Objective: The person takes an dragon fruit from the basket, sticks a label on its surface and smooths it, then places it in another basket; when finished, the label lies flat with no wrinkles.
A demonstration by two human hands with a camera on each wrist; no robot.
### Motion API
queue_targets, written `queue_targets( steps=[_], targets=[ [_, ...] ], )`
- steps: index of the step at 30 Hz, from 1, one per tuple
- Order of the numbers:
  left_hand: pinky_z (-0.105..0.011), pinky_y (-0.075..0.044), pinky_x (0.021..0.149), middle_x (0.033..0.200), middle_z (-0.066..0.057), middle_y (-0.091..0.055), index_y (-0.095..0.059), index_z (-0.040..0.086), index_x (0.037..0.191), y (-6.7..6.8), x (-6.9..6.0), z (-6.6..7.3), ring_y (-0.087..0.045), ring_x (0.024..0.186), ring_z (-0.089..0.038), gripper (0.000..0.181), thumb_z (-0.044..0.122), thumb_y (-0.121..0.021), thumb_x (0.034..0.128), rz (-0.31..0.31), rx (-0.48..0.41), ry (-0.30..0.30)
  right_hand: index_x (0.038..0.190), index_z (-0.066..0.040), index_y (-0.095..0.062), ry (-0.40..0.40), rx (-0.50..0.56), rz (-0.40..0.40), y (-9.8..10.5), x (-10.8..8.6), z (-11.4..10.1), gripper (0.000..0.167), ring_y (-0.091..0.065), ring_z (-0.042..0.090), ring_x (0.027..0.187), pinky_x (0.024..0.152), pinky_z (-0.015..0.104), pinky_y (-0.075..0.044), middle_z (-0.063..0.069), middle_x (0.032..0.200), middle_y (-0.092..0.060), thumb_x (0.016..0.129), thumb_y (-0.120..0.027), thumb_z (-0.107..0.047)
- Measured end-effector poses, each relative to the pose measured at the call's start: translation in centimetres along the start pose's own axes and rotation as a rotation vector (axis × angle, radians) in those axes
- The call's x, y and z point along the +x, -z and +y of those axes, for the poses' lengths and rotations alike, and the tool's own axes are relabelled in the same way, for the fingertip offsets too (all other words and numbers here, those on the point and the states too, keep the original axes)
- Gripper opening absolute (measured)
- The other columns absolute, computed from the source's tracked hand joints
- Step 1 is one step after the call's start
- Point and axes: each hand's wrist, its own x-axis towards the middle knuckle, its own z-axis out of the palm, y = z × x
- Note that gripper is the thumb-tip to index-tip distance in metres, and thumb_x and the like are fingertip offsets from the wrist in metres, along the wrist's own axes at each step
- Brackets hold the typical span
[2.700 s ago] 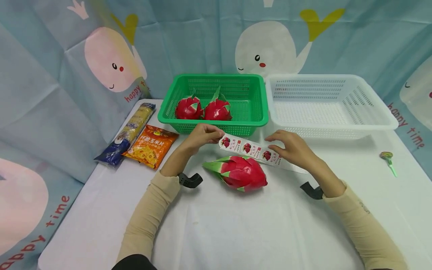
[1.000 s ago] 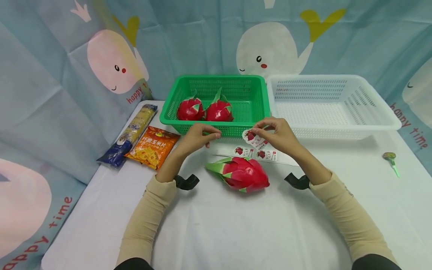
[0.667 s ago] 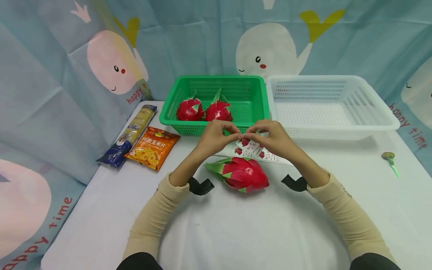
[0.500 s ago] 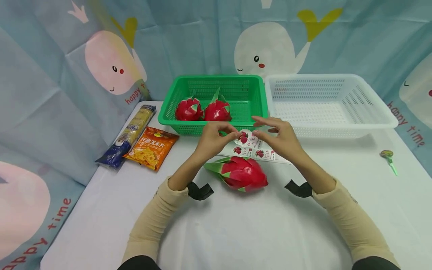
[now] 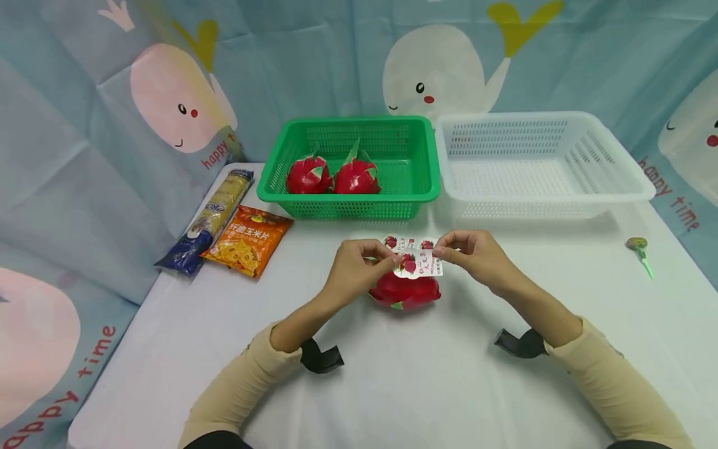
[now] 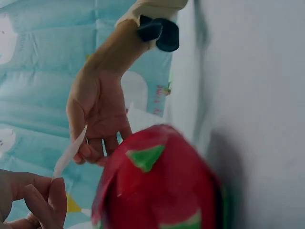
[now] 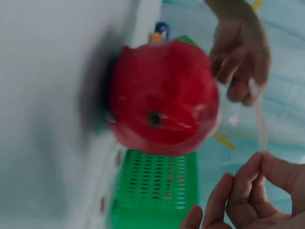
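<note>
A white sticker (image 5: 421, 264) with a red fruit print is stretched between both hands, above a dragon fruit (image 5: 405, 295) lying on the table. My left hand (image 5: 356, 269) pinches the sticker's left end between thumb and fingers. At its right end, my right hand (image 5: 479, 257) pinches it with thumb and forefinger. In the left wrist view the sticker (image 6: 71, 151) appears edge-on beside the large red fruit (image 6: 157, 186). A strip of similar stickers (image 5: 391, 241) lies just behind, partly covered by the held one. The fruit's green tip is hidden behind the left hand.
Behind the hands stands a green basket (image 5: 348, 198) with two dragon fruits (image 5: 356, 177) inside. A white basket (image 5: 552, 198) adjoins it on the right. An orange snack bag (image 5: 247, 242) and a blue-yellow packet (image 5: 207, 221) lie left; a lollipop (image 5: 639, 252) lies far right.
The right hand lifted a sticker off the strip, and the left hand took its other end. Both hands have since come nearer the body, carrying it from above the strip to over the dragon fruit.
</note>
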Motion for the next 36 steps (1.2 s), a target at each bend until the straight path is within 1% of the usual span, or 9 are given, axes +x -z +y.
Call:
queue_targets(
  steps=[5,11,14,18,21,24,26,32,36],
  targets=[
    [-0.019,-0.03,0.04,0.053,0.006,-0.056,-0.069,0.016,0.07,-1.0,-1.3,-0.4,-0.043,0.048,-0.005,0.014,0.027,-0.07,0.0788,0.015,0.211,-0.002,0.088,-0.003,-0.063,-0.029,-0.042,-0.082,-0.2,0.3,1.7,0.015,-0.059,0.014,0.083,0.078,0.032,-0.047,-0.004,0.084,-0.06,0.086,-0.064,-0.018],
    [-0.016,-0.025,0.038,0.047,0.007,-0.048,-0.065,0.018,0.062,-1.4,-1.4,-0.5,-0.04,0.044,-0.003,0.018,0.027,-0.068,0.0773,0.016,0.387,-0.031,0.089,0.0,-0.06,-0.052,-0.003,-0.153,-0.9,1.1,3.4,0.015,-0.054,0.01,0.082,0.08,0.031,-0.049,-0.004,0.081,-0.057,0.088,-0.061,-0.015],
    [-0.017,-0.027,0.038,0.046,0.008,-0.046,-0.058,0.018,0.059,-1.5,-1.3,-0.6,-0.04,0.044,-0.003,0.021,0.024,-0.067,0.0762,0.046,0.463,-0.094,0.089,-0.001,-0.056,-0.082,0.066,-0.175,-1.3,1.2,3.8,0.014,-0.052,0.008,0.076,0.074,0.029,-0.051,-0.002,0.08,-0.054,0.088,-0.059,-0.014],
    [-0.019,-0.038,0.047,0.066,0.006,-0.054,-0.061,0.018,0.069,-1.9,-1.4,-0.9,-0.05,0.06,-0.007,0.012,0.022,-0.07,0.0765,0.109,0.563,-0.27,0.087,-0.004,-0.052,-0.086,0.106,-0.164,-1.8,1.0,4.0,0.017,-0.049,0.009,0.067,0.063,0.028,-0.049,0.0,0.075,-0.05,0.087,-0.061,-0.018],
    [-0.024,-0.049,0.065,0.095,0.0,-0.06,-0.071,0.018,0.091,-2.1,-1.6,-1.2,-0.057,0.088,-0.013,0.016,0.026,-0.073,0.0772,0.104,0.602,-0.398,0.086,-0.004,-0.052,-0.086,0.12,-0.17,-2.1,1.1,4.2,0.017,-0.048,0.008,0.067,0.062,0.027,-0.048,0.0,0.073,-0.049,0.089,-0.06,-0.019],
    [-0.029,-0.053,0.079,0.111,-0.004,-0.06,-0.072,0.019,0.103,-2.1,-1.8,-1.7,-0.056,0.105,-0.018,0.029,0.029,-0.075,0.0758,0.081,0.612,-0.454,0.091,-0.001,-0.051,-0.1,0.129,-0.186,-2.2,1.2,4.4,0.017,-0.049,0.008,0.07,0.066,0.026,-0.052,-0.001,0.074,-0.048,0.091,-0.056,-0.017],
    [-0.03,-0.053,0.082,0.111,-0.004,-0.062,-0.072,0.018,0.104,-1.9,-1.8,-1.9,-0.058,0.106,-0.017,0.032,0.03,-0.076,0.0748,0.08,0.606,-0.464,0.094,0.001,-0.049,-0.097,0.106,-0.154,-2.2,1.3,4.5,0.016,-0.053,0.01,0.074,0.069,0.029,-0.055,0.001,0.077,-0.049,0.092,-0.055,-0.014],
    [-0.029,-0.053,0.081,0.108,-0.003,-0.064,-0.071,0.017,0.106,-1.6,-1.6,-2.3,-0.058,0.103,-0.015,0.035,0.031,-0.077,0.0738,0.064,0.564,-0.46,0.096,-0.002,-0.053,-0.022,-0.029,0.07,-2.4,0.5,3.8,0.022,-0.06,0.026,0.089,0.069,0.032,-0.055,0.011,0.097,-0.057,0.086,-0.065,-0.017],
    [-0.028,-0.054,0.076,0.107,-0.004,-0.063,-0.071,0.017,0.106,-1.6,-1.5,-2.5,-0.058,0.102,-0.016,0.036,0.031,-0.077,0.0732,0.081,0.558,-0.451,0.092,-0.008,-0.054,-0.007,-0.071,0.033,-3.4,0.3,3.2,0.028,-0.059,0.026,0.1,0.071,0.028,-0.047,0.008,0.104,-0.057,0.079,-0.072,-0.025]
  ],
)
